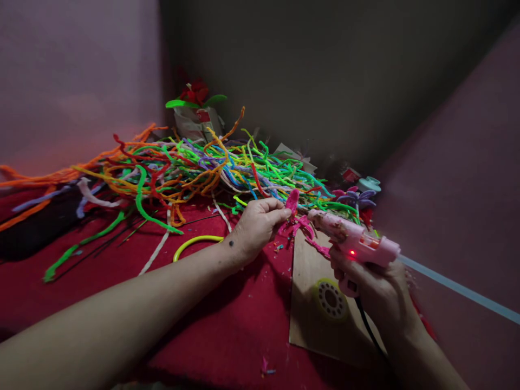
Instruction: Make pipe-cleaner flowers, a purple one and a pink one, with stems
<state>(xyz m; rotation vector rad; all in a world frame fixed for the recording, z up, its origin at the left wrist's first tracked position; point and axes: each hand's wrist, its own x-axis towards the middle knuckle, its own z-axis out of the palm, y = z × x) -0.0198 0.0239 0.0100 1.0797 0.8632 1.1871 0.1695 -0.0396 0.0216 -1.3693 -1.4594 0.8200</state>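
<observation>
Between thumb and fingers, my left hand (262,222) pinches a pink pipe-cleaner petal (292,201), which stands upright. My right hand (377,284) is wrapped round the handle of a pink hot glue gun (353,233) with a red light lit on its side. Its nozzle points left, close to the petal; whether they touch I cannot tell. A clear glue stick (459,290) sticks out of the gun's rear. More pink pipe-cleaner pieces (303,226) lie just below the petal and near the nozzle.
A big tangle of coloured pipe cleaners (203,165) spreads along the back of the red cloth (203,319). A tape roll (332,299) lies on a wooden board (306,325) below the gun. Behind stands a red pipe-cleaner flower (196,93); a purple one (357,197) sits right.
</observation>
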